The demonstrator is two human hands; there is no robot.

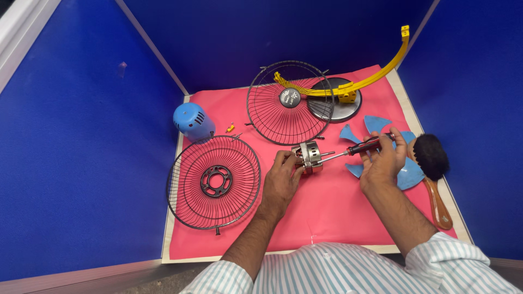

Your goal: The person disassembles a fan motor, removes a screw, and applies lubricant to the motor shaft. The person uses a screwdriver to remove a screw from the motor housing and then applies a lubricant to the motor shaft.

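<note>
Near the tabletop's middle, the left hand (pixel 281 177) closes its grip around the fan motor (pixel 309 156). The right hand (pixel 381 160) grips a screwdriver (pixel 362 147), its long axis pointing left, tip meeting the motor's right side.

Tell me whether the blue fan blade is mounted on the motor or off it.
Off. The blue fan blade lies flat on the pink mat beneath the right hand, apart from the motor in the left hand.

Repair bench booth, blue partition walls (pixel 81 136), pink mat (pixel 327 207), fan parts
</note>
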